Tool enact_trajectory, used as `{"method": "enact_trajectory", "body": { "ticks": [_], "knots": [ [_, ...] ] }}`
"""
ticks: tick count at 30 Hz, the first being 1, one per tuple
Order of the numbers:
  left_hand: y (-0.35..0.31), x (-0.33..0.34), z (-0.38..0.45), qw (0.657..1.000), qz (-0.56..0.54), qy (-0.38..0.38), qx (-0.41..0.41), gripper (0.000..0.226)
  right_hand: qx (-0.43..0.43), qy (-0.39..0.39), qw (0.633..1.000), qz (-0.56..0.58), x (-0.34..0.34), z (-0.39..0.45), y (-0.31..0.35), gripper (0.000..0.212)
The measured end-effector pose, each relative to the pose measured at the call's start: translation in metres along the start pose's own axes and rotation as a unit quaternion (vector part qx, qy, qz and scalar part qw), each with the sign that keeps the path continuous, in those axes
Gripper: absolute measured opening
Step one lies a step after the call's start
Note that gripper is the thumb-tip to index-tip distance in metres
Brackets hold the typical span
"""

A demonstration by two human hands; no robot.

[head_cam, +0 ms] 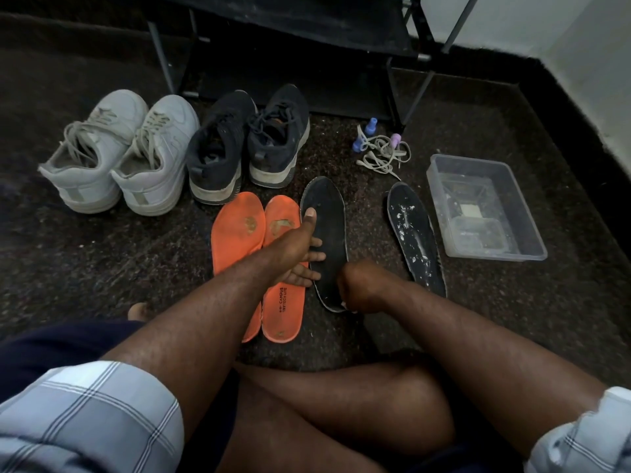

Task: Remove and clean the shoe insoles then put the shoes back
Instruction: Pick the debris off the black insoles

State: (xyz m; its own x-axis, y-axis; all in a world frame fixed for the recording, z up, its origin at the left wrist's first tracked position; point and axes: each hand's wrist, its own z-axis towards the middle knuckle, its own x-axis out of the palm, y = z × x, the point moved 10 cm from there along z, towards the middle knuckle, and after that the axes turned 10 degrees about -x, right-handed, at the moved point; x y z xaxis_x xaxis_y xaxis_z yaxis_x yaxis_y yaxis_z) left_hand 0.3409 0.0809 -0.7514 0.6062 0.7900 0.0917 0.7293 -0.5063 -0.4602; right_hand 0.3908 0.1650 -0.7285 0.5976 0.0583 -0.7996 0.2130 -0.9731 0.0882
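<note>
Landmark: the near black insole lay flat on the floor, toe pointing away from the person.
Left hand: fingers spread, thumb and fingertips pressing on that insole's left edge.
Right hand: fingers curled tight at the insole's heel end; whether they pinched anything could not be told.
Orange insoles: two, side by side, just left of the black insole, partly under the left forearm.
Second black insole: right of the first, apart from it, flecked with white.
Tub: clear plastic, further right.
Laces: loose tangle beyond the black insoles, beside small bottles.
Dark shoes: pair, beyond the orange insoles.
White shoes: pair, far left.
Rack: behind the shoes.
</note>
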Motion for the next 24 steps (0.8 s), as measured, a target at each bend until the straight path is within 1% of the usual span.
{"method": "enact_trajectory", "body": {
  "ticks": [2,4,7,8,12,15,17,21,23,24],
  "knots": [
    [-0.001,0.000,0.001,1.000,-0.001,-0.001,0.000,0.093,0.009,-0.004,0.999,0.033,0.001,-0.001,-0.006,0.021],
    [-0.001,0.000,0.001,1.000,0.000,-0.001,0.001,0.092,0.031,-0.055,0.996,0.060,-0.012,0.000,-0.019,0.021],
    [0.000,0.001,0.000,1.000,0.003,-0.001,0.001,0.092,0.048,-0.134,0.989,0.043,-0.032,-0.002,-0.029,0.023],
    [0.000,0.001,0.000,1.000,0.003,0.001,0.002,0.092,0.043,-0.134,0.989,0.032,-0.032,-0.002,-0.026,0.024],
    [0.000,0.000,0.002,1.000,0.002,0.001,-0.002,0.092,0.020,-0.092,0.995,0.034,-0.015,0.005,-0.018,0.023],
    [-0.001,-0.002,0.002,1.000,0.002,-0.008,0.002,0.092,0.039,-0.142,0.987,0.055,-0.027,0.008,-0.031,0.022],
    [-0.001,-0.002,0.002,1.000,0.004,-0.010,0.004,0.092,0.048,-0.168,0.983,0.048,-0.035,0.008,-0.032,0.021],
    [-0.001,-0.001,0.001,1.000,0.008,0.000,0.002,0.092,-0.006,-0.143,0.989,0.022,-0.023,0.014,-0.014,0.022],
    [-0.002,-0.001,0.001,1.000,0.006,-0.003,0.002,0.093,-0.015,-0.152,0.988,0.016,-0.024,0.016,-0.018,0.022],
    [-0.002,-0.001,0.002,1.000,0.006,-0.004,0.003,0.093,-0.016,-0.169,0.985,0.021,-0.029,0.018,-0.021,0.020]
  ]
}}
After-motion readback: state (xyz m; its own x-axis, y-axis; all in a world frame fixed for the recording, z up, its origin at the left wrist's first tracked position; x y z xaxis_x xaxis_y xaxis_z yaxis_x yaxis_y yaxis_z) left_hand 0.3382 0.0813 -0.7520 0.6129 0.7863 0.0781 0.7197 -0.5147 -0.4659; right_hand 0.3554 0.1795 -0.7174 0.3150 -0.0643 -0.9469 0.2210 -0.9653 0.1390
